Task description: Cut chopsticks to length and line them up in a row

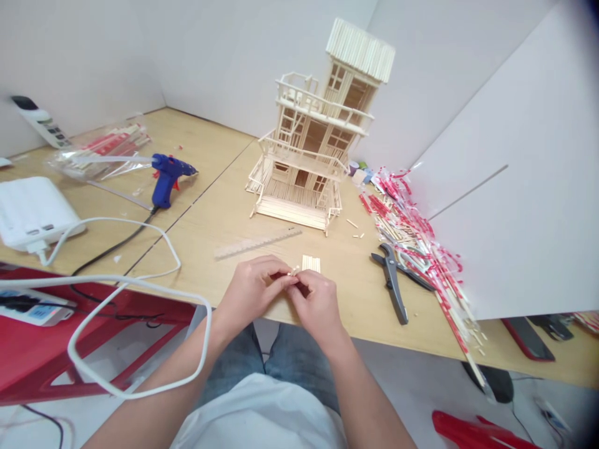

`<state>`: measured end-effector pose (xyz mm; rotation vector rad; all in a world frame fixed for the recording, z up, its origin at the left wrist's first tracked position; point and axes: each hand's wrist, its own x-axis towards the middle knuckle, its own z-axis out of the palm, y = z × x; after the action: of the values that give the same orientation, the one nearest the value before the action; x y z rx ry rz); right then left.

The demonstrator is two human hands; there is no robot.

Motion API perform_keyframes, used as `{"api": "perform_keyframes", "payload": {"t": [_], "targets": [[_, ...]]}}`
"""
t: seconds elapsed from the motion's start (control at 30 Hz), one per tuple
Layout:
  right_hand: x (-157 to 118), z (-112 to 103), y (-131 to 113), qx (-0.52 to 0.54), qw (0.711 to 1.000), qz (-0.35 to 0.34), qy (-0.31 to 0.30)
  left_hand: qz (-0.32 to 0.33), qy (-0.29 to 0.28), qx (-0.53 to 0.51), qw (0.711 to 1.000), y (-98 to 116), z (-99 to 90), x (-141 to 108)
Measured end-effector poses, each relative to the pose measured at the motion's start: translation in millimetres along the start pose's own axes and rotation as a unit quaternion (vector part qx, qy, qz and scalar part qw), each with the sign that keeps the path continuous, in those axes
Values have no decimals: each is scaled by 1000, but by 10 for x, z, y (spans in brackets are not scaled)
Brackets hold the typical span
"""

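Observation:
My left hand [256,288] and my right hand [319,304] meet near the table's front edge, fingertips pinched together around small pieces of wooden stick [294,270]. How many pieces there are, and how they join, is partly hidden by my fingers. Just beyond my right hand lies a small flat panel of short wooden sticks [311,263] set side by side. A clear ruler [257,244] rests on the table past my left hand. Behind it stands a model house [309,143] built of wooden sticks, with several railed balconies and a slatted roof.
A blue glue gun [166,178] lies at left, near a bag of sticks [110,146] and a white power bank [35,212]. A white cable [206,330] loops over my left forearm. Cutters [392,280] and red-and-clear-wrapped sticks [421,243] lie to the right. White panels enclose the back.

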<state>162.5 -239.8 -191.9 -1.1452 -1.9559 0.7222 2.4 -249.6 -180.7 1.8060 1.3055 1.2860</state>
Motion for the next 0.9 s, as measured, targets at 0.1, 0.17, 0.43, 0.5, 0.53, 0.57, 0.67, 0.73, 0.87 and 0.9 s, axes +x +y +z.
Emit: {"api": "perform_keyframes", "payload": {"t": [0.1, 0.17, 0.43, 0.5, 0.53, 0.57, 0.67, 0.73, 0.87, 0.9], "targets": [[9, -13, 9, 63, 997, 36, 13, -51, -2, -27, 998, -19, 5, 10], [35, -51, 17, 182, 977, 109, 27, -93, 7, -61, 994, -30, 13, 6], [122, -263, -2, 417, 876, 222, 95, -96, -10, -66, 993, 83, 145, -20], [108, -267, -9, 424, 872, 223, 102, -83, -14, -60, 995, 133, 186, -6], [100, -264, -8, 427, 870, 222, 106, -81, -15, -60, 995, 155, 203, 2], [92, -259, -4, 429, 869, 221, 110, -83, -17, -60, 995, 175, 219, 10], [73, -241, 27, 422, 872, 215, 122, -87, -30, -53, 994, 207, 254, 32], [63, -231, 52, 413, 877, 210, 128, -83, -43, -50, 994, 208, 265, 44], [41, -232, 94, 404, 880, 214, 128, -67, -78, -45, 994, 191, 253, 79], [35, -238, 102, 402, 881, 216, 128, -62, -92, -37, 993, 189, 247, 90]]}}
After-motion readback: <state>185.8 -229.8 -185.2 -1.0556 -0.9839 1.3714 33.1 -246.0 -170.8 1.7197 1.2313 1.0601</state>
